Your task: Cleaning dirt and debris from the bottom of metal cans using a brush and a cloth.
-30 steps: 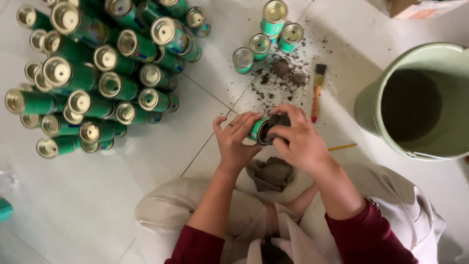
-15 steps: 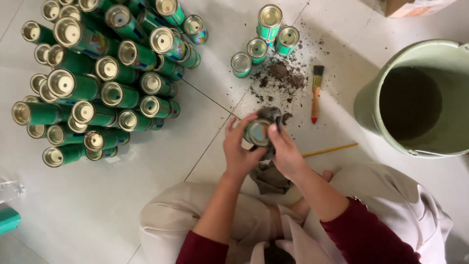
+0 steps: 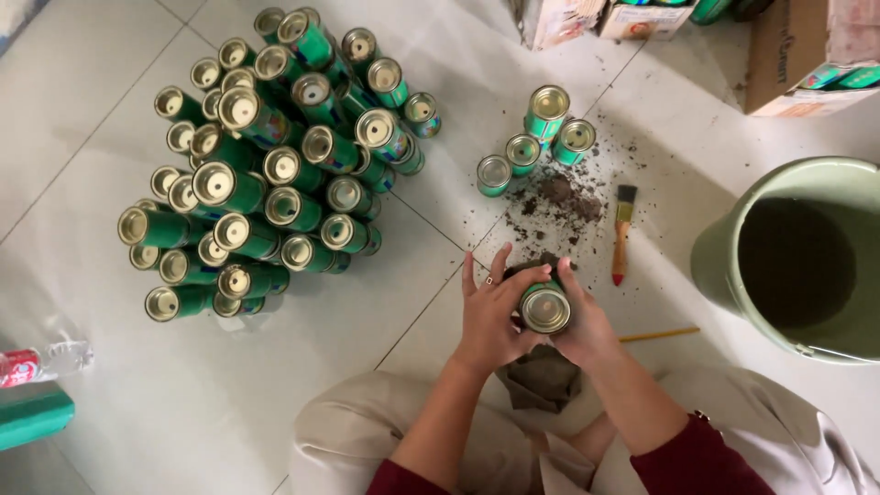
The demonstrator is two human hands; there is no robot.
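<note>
A green can [image 3: 544, 308] with a round metal end stands upright between both my hands, its end facing the camera. My left hand [image 3: 490, 316] wraps its left side with fingers spread upward. My right hand [image 3: 583, 321] grips its right side and presses a dark grey cloth [image 3: 541, 264] against the can's far side. A second bunch of the grey cloth [image 3: 541, 378] lies on my lap below the hands.
A large cluster of green cans [image 3: 266, 174] stands at the left. Several more cans [image 3: 536, 137] stand beside scattered dirt [image 3: 559, 202]. A small paintbrush [image 3: 622, 234], a yellow pencil [image 3: 658, 335], a green bucket [image 3: 796, 257], cardboard boxes [image 3: 807, 55] and a plastic bottle [image 3: 41, 359] lie around.
The can has turned from lying sideways to end-up between my hands. The cloth moved from its open end to its far side. The camera view shifted, showing boxes at the top.
</note>
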